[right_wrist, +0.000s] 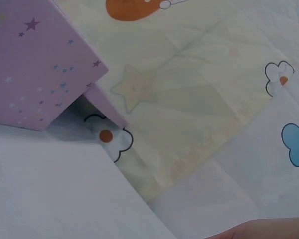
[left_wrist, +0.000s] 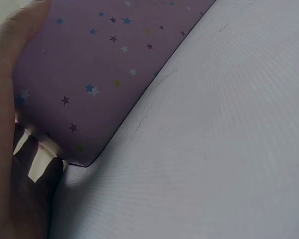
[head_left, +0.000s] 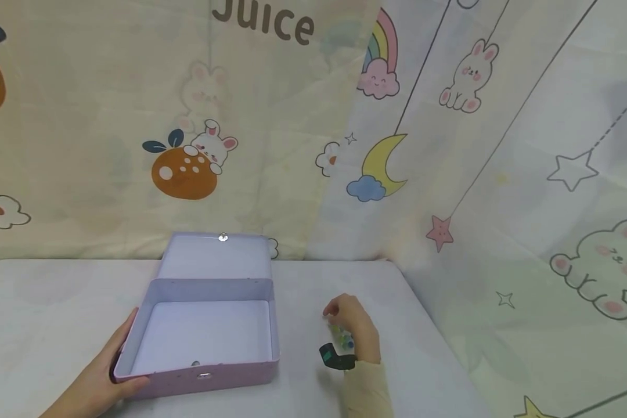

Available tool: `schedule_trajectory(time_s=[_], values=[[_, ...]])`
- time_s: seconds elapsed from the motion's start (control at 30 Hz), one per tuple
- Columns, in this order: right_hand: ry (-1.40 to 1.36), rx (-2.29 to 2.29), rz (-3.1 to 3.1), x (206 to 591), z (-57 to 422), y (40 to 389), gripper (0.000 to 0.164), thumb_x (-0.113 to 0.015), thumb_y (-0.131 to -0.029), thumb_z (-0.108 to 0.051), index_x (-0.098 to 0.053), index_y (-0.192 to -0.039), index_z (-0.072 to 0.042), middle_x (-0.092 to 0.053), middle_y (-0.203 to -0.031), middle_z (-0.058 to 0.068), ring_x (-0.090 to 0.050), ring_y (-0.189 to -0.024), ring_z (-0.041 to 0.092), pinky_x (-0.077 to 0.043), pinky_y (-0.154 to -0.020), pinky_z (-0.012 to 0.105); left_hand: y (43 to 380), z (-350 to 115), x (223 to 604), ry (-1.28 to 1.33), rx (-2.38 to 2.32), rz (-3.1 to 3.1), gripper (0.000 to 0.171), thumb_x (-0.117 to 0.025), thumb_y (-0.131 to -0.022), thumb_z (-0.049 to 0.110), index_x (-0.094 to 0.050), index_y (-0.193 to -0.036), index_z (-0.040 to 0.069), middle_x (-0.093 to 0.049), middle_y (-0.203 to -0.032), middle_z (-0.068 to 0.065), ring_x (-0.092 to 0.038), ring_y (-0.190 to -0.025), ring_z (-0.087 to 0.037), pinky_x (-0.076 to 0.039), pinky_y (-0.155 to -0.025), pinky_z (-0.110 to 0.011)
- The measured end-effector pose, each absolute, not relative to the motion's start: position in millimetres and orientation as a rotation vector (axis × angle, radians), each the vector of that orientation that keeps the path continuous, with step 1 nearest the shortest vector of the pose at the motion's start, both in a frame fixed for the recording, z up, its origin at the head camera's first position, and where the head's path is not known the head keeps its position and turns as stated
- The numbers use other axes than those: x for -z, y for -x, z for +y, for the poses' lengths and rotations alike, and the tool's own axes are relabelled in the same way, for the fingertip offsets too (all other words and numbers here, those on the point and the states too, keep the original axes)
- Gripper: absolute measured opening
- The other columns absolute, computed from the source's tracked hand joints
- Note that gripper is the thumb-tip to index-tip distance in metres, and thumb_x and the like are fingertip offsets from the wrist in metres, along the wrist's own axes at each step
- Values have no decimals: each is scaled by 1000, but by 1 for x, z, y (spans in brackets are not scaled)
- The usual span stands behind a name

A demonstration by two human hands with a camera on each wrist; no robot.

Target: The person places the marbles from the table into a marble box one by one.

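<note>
A shallow pinkish-purple tin box (head_left: 240, 374) with small stars on its sides stands with its lid (head_left: 214, 255) raised at the back. Its white inside floor shows bare. My left hand (head_left: 96, 371) grips the box's front left corner, thumb along the front wall and fingers at the left side; the left wrist view shows the starry side (left_wrist: 104, 64) close by. To the right of the box, my right hand (head_left: 352, 319) bends down with fingertips drawn together. Small shiny green, yellow and blue pieces (head_left: 345, 337) show just below it. I cannot tell whether its fingers hold any.
The white-covered table (head_left: 47, 325) runs back to a printed cloth wall (head_left: 271, 203), with another cloth side (head_left: 501, 244) along the right. A metal clasp (head_left: 204, 376) sits on the box's front wall. A black wrist camera (head_left: 337, 357) is strapped on the right wrist.
</note>
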State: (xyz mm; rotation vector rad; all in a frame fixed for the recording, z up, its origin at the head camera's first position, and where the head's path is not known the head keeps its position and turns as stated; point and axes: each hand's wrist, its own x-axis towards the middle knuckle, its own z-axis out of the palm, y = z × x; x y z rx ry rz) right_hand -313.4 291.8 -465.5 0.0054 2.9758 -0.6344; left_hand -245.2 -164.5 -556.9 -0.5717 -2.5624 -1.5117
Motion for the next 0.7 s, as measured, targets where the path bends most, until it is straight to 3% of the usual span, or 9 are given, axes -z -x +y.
schedule_trajectory(time_s=[0.03,0.17,0.5,0.7], values=[[-9,638,2976,466,292,313,12,-68,-82,-3,-74,-89,-10,-67,-90,4,-57,-82,18,-50,-82,41,245,-164,557,573,1513,-2563,108,-73,-80,18,5,-153,27,9,-154,26,1,-122,25,11,-105,-20],[-17,657,2976,470,294,315,10,-69,-80,-3,-74,-87,-9,-67,-87,3,-57,-80,17,-50,-79,40,246,-163,556,592,1485,-2540,109,-74,-78,15,4,-154,25,6,-153,28,-1,-122,26,5,-91,0],[-82,679,2984,479,293,321,6,-71,-81,-7,-74,-85,-9,-68,-85,3,-58,-79,18,-50,-79,41,244,-161,554,604,1461,-2528,109,-74,-77,13,2,-154,24,2,-149,34,-5,-121,27,-6,-86,5],[-88,711,2978,479,293,319,6,-70,-82,-7,-73,-86,-9,-66,-83,3,-56,-77,18,-50,-77,39,244,-162,555,619,1454,-2513,107,-73,-78,16,1,-154,22,3,-152,30,-3,-122,26,0,-89,2]])
